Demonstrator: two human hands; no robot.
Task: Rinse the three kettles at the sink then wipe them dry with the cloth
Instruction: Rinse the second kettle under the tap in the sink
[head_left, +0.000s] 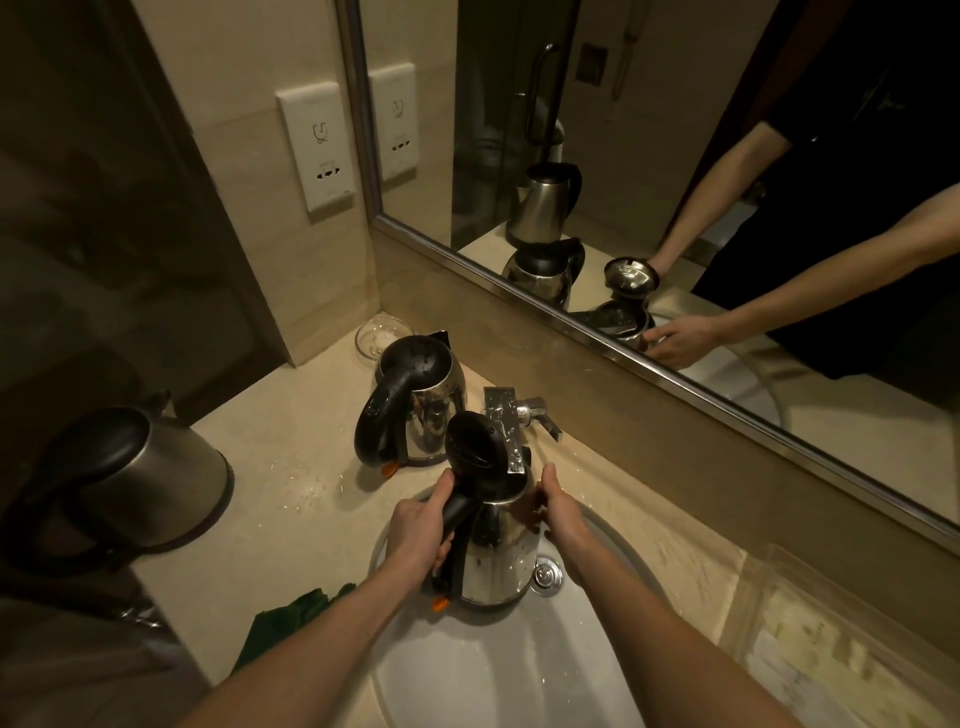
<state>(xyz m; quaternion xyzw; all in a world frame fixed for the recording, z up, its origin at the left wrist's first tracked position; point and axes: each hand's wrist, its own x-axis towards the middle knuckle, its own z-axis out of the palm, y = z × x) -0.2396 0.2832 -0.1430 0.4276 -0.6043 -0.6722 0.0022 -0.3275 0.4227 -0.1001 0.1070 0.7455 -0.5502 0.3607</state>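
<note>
A steel kettle (498, 551) with its black lid flipped up stands over the white sink (467, 675), right under the chrome tap (506, 415). My left hand (418, 535) grips its black handle. My right hand (558, 514) holds the kettle's body near the rim, fingers curled round it. A second steel kettle (415, 400), lid closed and wet, stands on the counter behind the sink. The third, larger kettle (130, 483) stands at the counter's left end. A dark green cloth (291, 618) lies on the counter by my left forearm.
A mirror (675, 182) runs along the back wall and reflects the kettles and my arms. A small glass dish (376, 335) sits in the back corner. A clear tray (841, 649) lies on the counter at right. A socket plate (317, 145) is on the left wall.
</note>
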